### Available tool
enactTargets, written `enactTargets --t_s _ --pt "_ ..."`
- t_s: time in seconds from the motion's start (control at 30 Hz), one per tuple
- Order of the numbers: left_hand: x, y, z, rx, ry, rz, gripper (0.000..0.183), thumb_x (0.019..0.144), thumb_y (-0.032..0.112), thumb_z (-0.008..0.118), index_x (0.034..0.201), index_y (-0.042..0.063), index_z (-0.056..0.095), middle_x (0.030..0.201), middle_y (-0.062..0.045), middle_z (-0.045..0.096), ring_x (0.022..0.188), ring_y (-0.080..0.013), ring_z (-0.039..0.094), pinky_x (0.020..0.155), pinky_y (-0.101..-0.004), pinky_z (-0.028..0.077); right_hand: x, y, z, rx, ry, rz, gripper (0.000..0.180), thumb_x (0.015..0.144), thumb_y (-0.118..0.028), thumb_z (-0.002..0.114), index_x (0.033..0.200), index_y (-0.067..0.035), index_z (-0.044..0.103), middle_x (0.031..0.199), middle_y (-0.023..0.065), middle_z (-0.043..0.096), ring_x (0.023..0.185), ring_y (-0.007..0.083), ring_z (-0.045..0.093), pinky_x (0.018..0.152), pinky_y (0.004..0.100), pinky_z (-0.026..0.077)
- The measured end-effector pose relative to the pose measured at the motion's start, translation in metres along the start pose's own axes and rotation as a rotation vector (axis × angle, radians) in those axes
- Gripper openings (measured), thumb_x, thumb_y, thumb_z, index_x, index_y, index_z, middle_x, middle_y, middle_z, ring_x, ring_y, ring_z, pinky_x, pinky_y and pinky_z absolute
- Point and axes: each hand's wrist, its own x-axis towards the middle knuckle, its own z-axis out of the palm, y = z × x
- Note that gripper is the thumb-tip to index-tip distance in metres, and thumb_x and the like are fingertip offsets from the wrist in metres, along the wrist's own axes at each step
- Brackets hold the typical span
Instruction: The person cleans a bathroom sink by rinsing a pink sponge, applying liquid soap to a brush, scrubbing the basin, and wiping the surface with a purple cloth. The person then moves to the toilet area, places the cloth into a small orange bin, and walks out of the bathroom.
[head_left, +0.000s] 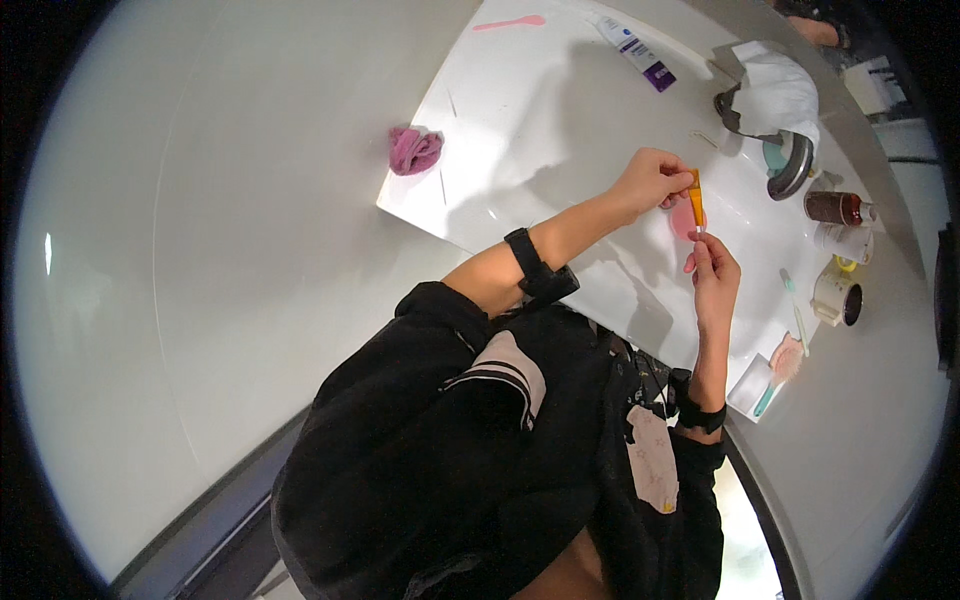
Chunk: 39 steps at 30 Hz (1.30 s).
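Note:
My left hand (652, 184) pinches the upper end of a slim orange object (697, 199), perhaps a brush or a small tube. Below it, my right hand (716, 274) holds the pale lower end between thumb and fingers. A round pink item (684, 220), possibly a small bowl, shows behind the orange object, over the white sink basin (750, 240); my fingers partly hide it. A pink spatula (510, 23) lies at the far edge of the white countertop (517, 82). Near it is a white and purple squeeze tube (636, 54).
A crumpled purple cloth (415, 151) sits at the left edge. White cloth or paper (780, 90) covers part of the dark faucet (791, 172). Along the right stand a brown bottle (832, 208) and a mug (831, 298), near a toothbrush (797, 315) and a hairbrush (786, 360).

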Motion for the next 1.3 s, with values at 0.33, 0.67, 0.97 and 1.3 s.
enactTargets --t_s 0.33,0.67,0.97,1.3 --pt "-0.012 0.011 -0.054 0.606 0.19 0.156 0.018 0.082 0.021 0.066 0.078 0.004 0.066 0.074 -0.001 0.065 0.063 -0.0081 0.054 0.052 -0.0238 0.04 0.006 -0.02 0.04 -0.073 -0.136 -0.105 0.022 0.091 -0.013 0.051 0.1 0.002 0.064 0.063 0.0002 0.052 0.06 0.0075 0.047 0.055 0.0233 0.036" --pt "-0.026 0.024 -0.061 0.044 0.084 0.201 0.008 0.079 0.005 0.067 0.075 0.0 0.062 0.067 -0.006 0.063 0.063 -0.0084 0.06 0.053 -0.0227 0.045 0.008 -0.028 0.043 0.095 -0.104 -0.094 0.017 0.09 -0.008 0.052 0.097 0.004 0.063 0.069 0.0014 0.053 0.061 0.0089 0.05 0.059 0.0234 0.042" --pt "-0.018 0.021 -0.049 0.351 0.078 0.275 0.007 0.08 0.004 0.065 0.077 -0.002 0.062 0.067 -0.006 0.063 0.059 -0.0123 0.06 0.055 -0.0244 0.047 0.002 -0.017 0.041 -0.013 0.0 -0.192 0.021 0.092 -0.012 0.052 0.105 -0.001 0.064 0.066 -0.002 0.054 0.053 0.0035 0.039 0.047 0.0196 0.032" --pt "-0.025 0.031 -0.033 0.073 -0.169 0.104 0.018 0.081 0.002 0.056 0.097 0.002 0.066 0.085 -0.005 0.064 0.07 -0.0082 0.057 0.055 -0.0204 0.043 0.005 -0.02 0.026 0.017 0.019 -0.158 0.02 0.087 -0.007 0.055 0.104 -0.002 0.064 0.069 0.0032 0.057 0.059 0.0078 0.051 0.054 0.0229 0.041"
